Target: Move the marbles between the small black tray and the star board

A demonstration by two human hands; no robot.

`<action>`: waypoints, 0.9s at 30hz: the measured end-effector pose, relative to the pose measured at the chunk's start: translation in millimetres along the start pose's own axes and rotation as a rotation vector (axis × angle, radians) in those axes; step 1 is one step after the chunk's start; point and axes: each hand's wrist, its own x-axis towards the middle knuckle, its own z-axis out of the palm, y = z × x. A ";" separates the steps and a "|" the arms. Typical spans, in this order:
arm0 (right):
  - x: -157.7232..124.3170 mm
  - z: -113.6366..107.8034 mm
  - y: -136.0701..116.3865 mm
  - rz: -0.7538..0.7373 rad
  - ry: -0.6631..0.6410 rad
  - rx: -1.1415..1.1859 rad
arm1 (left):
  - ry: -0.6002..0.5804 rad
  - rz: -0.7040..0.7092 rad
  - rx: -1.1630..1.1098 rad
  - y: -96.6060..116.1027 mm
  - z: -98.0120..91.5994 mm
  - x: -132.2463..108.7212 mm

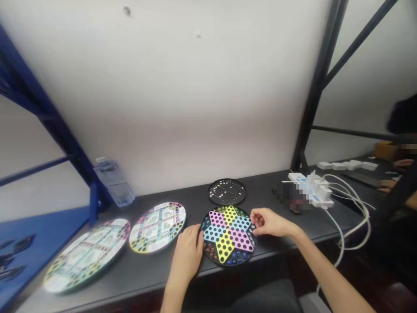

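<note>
two patterned round boards (86, 255) lie on a dark table (137, 278), then the left hand (186, 254) with fingers pressed together against a star-patterned marble board (229, 234), a black round board (227, 191) just behind it, and the right hand (269, 222) curled at its right rim, any pinch impossible to tell

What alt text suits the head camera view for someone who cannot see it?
The left hand and right hand flank a round Chinese checkers board on a dark bench, with a black round board behind and two patterned boards to the left.
</note>
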 end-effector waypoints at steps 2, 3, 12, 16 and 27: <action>0.5 0.3 0.5 0.008 0.008 0.003 | -0.001 -0.002 0.004 0.0 0.4 0.1; 0.8 0.4 0.8 0.012 0.012 0.002 | -0.002 -0.001 0.007 0.2 0.4 0.2; -1.6 -3.2 -1.4 -0.004 -0.024 0.006 | -0.010 -0.008 0.010 1.3 -1.3 0.6; -2.4 -2.1 -4.8 0.020 -0.017 -0.045 | -0.014 -0.005 0.009 0.5 -0.1 -0.3; -4.6 -1.8 -9.9 0.009 -0.013 -0.123 | -0.016 -0.008 0.008 1.0 -1.6 1.3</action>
